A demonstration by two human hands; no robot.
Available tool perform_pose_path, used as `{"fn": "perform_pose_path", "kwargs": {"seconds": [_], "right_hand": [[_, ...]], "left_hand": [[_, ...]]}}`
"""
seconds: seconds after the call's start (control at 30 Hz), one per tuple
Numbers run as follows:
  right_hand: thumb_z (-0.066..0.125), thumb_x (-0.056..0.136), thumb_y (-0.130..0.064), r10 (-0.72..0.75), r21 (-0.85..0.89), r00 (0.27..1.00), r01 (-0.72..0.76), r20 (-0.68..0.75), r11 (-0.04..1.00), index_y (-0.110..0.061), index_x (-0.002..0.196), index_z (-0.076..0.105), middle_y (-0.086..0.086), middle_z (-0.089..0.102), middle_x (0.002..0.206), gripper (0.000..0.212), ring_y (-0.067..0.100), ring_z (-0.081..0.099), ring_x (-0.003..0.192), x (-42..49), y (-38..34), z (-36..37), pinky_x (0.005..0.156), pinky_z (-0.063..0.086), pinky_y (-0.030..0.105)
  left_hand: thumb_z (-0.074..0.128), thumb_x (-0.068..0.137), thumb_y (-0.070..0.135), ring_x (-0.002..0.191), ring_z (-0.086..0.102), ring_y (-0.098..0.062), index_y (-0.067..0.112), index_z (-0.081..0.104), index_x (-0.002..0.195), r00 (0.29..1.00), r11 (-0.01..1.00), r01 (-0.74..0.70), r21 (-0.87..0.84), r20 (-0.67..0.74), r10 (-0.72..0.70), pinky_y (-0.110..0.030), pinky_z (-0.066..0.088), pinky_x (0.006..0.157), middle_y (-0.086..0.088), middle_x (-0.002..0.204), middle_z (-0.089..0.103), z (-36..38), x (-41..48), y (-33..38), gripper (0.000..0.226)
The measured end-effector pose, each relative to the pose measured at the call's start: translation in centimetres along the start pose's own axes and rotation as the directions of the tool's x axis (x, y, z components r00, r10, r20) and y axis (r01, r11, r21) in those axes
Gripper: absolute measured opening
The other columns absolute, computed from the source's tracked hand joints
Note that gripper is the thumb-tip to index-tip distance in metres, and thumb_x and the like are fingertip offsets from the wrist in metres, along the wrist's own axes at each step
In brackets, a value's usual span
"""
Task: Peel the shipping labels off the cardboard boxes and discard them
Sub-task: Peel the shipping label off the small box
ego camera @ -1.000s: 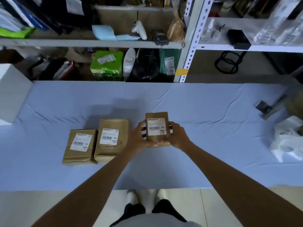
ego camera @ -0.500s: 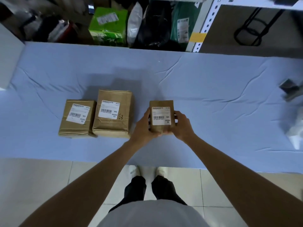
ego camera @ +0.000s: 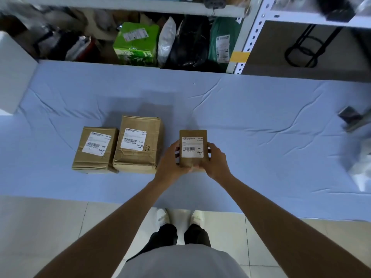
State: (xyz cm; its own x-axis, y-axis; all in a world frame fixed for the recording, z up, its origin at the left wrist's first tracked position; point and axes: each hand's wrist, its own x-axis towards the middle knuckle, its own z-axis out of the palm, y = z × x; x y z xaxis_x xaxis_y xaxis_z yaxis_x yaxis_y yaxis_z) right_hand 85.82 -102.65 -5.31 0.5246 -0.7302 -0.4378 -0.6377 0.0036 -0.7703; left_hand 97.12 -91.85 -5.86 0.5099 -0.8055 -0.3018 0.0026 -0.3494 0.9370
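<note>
Three brown cardboard boxes are on the blue-covered table point(ego camera: 261, 121), each with a white shipping label on top. The small box point(ego camera: 190, 163) in the middle is held between both hands: my left hand point(ego camera: 170, 159) grips its left side and my right hand point(ego camera: 215, 161) grips its right side. Its label point(ego camera: 192, 147) lies flat and whole. To the left stand a larger dented box point(ego camera: 138, 157) with its label point(ego camera: 133, 141) and, beside it, a lower box point(ego camera: 94, 159) with its label point(ego camera: 96, 143).
A white block point(ego camera: 14, 71) stands at the table's left end. At the right edge lie a dark metal tool point(ego camera: 350, 119) and a blurred white object point(ego camera: 361, 171). Behind the table, shelving point(ego camera: 243, 37) holds a green box point(ego camera: 135, 44) and bags. Tiled floor lies below.
The camera has tilted further down, so table and boxes sit higher in view. Both hands keep the same grip on the small box; its label looks unchanged.
</note>
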Motion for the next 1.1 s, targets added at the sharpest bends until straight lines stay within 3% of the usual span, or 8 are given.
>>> {"fn": "perform_pose_path", "kwargs": {"seconds": [0.23, 0.37, 0.47, 0.53, 0.63, 0.73, 0.97, 1.1], "right_hand": [[0.066, 0.085, -0.012, -0.056, -0.017, 0.995, 0.058, 0.087, 0.998, -0.023, 0.152, 0.012, -0.002, 0.056, 0.114, 0.087, 0.021, 0.061, 0.102, -0.4, 0.2, -0.4, 0.081, 0.054, 0.03], [0.061, 0.091, -0.017, -0.032, 0.01, 0.992, 0.031, 0.12, 0.999, -0.025, 0.151, 0.02, -0.008, 0.057, 0.111, 0.073, 0.014, 0.062, 0.098, -0.3, 0.5, -0.6, 0.076, 0.053, 0.018], [0.06, 0.091, -0.013, -0.083, -0.085, 0.986, 0.096, 0.142, 0.992, -0.026, 0.151, 0.009, -0.005, 0.055, 0.12, 0.08, 0.01, 0.057, 0.098, -0.3, 0.2, -0.7, 0.07, 0.046, 0.007], [0.063, 0.089, -0.011, -0.093, -0.126, 0.984, 0.112, 0.15, 0.986, -0.024, 0.152, 0.006, -0.003, 0.054, 0.121, 0.086, 0.013, 0.058, 0.102, -0.3, 0.1, -0.7, 0.077, 0.049, 0.016], [0.056, 0.092, -0.015, -0.082, -0.109, 0.989, 0.095, 0.125, 0.989, -0.024, 0.152, 0.01, 0.0, 0.057, 0.122, 0.077, 0.024, 0.062, 0.107, -0.1, 0.2, -0.5, 0.085, 0.054, 0.032], [0.06, 0.09, -0.012, -0.078, -0.098, 0.988, 0.092, 0.136, 0.991, -0.024, 0.152, 0.014, -0.005, 0.055, 0.122, 0.078, 0.02, 0.06, 0.107, 0.0, 0.2, -0.6, 0.089, 0.052, 0.034], [0.066, 0.086, -0.009, -0.1, -0.127, 0.987, 0.116, 0.13, 0.985, -0.022, 0.152, 0.008, -0.002, 0.055, 0.123, 0.089, 0.021, 0.059, 0.11, 0.1, 0.3, -0.6, 0.092, 0.052, 0.032], [0.064, 0.087, -0.009, -0.101, -0.142, 0.99, 0.115, 0.102, 0.983, -0.022, 0.152, 0.008, 0.004, 0.06, 0.125, 0.087, 0.02, 0.063, 0.102, 0.3, 0.5, -0.5, 0.083, 0.053, 0.025]], "left_hand": [[0.08, 0.061, -0.008, 0.096, 0.06, 0.002, 0.024, 0.045, 0.131, 1.0, 1.0, -0.004, 0.012, -0.021, 0.004, -0.013, 0.054, 0.069, 0.012, 0.107, 0.06, -0.2, 0.2, -0.4, 0.084], [0.083, 0.06, 0.001, 0.104, 0.061, -0.014, 0.03, 0.045, 0.127, 1.0, 1.0, -0.009, 0.015, -0.018, 0.009, -0.026, 0.057, 0.079, 0.006, 0.11, 0.061, -0.4, 0.5, -0.7, 0.082], [0.084, 0.063, 0.002, 0.101, 0.059, -0.01, 0.031, 0.043, 0.126, 1.0, 1.0, 0.0, 0.03, -0.015, 0.001, -0.021, 0.056, 0.077, 0.013, 0.106, 0.058, -0.5, 0.7, -0.5, 0.08], [0.085, 0.064, 0.008, 0.103, 0.057, -0.01, 0.025, 0.044, 0.132, 1.0, 0.998, 0.003, 0.068, -0.008, -0.002, -0.017, 0.056, 0.074, 0.006, 0.113, 0.058, -0.5, 1.0, -0.6, 0.082], [0.084, 0.059, 0.032, 0.108, 0.058, -0.013, 0.026, 0.043, 0.136, 1.0, 0.988, 0.004, 0.155, 0.006, -0.005, -0.026, 0.056, 0.082, -0.004, 0.122, 0.056, -0.6, 1.3, -0.8, 0.088], [0.073, 0.061, 0.04, 0.106, 0.06, -0.013, 0.029, 0.043, 0.135, 1.0, 0.978, 0.017, 0.21, -0.02, -0.013, -0.028, 0.056, 0.082, -0.002, 0.119, 0.057, -0.4, 1.6, -0.7, 0.081], [0.068, 0.068, 0.027, 0.102, 0.059, -0.014, 0.025, 0.044, 0.136, 0.997, 0.983, 0.027, 0.184, -0.071, -0.014, -0.029, 0.054, 0.085, -0.002, 0.12, 0.056, -0.1, 1.7, -0.7, 0.072], [0.069, 0.076, 0.008, 0.099, 0.059, -0.013, 0.022, 0.047, 0.133, 0.996, 0.984, 0.023, 0.176, -0.092, -0.007, -0.024, 0.053, 0.081, -0.004, 0.12, 0.057, -0.2, 1.8, -0.8, 0.063]]}}
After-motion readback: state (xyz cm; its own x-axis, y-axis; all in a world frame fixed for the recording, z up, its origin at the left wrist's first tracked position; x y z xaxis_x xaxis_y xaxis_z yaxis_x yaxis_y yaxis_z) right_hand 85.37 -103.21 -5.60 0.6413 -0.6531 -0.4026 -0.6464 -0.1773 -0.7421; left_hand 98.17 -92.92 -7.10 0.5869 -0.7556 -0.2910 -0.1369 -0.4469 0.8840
